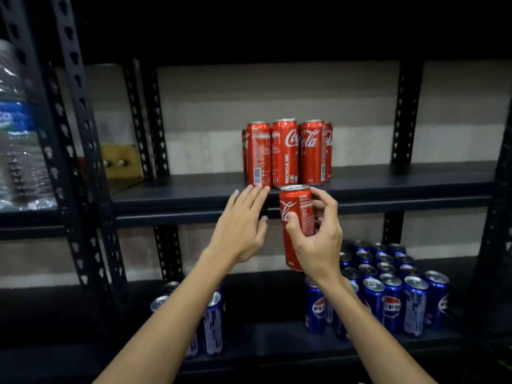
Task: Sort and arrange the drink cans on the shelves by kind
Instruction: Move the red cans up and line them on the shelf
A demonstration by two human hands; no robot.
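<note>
Coke can going up to the red group

Right hand (318, 239) grips a red Coke can (296, 217) (upright, in the air) just before the upper shelf (180, 195), near the red cans (286, 153); left hand (241, 225) flat, fingers spread, holding nothing.

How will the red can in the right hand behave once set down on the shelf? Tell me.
The red can is tall and narrow, so probably tippy if nudged. Its glossy metal looks slippery. On its side it would likely roll along the shelf.
</note>
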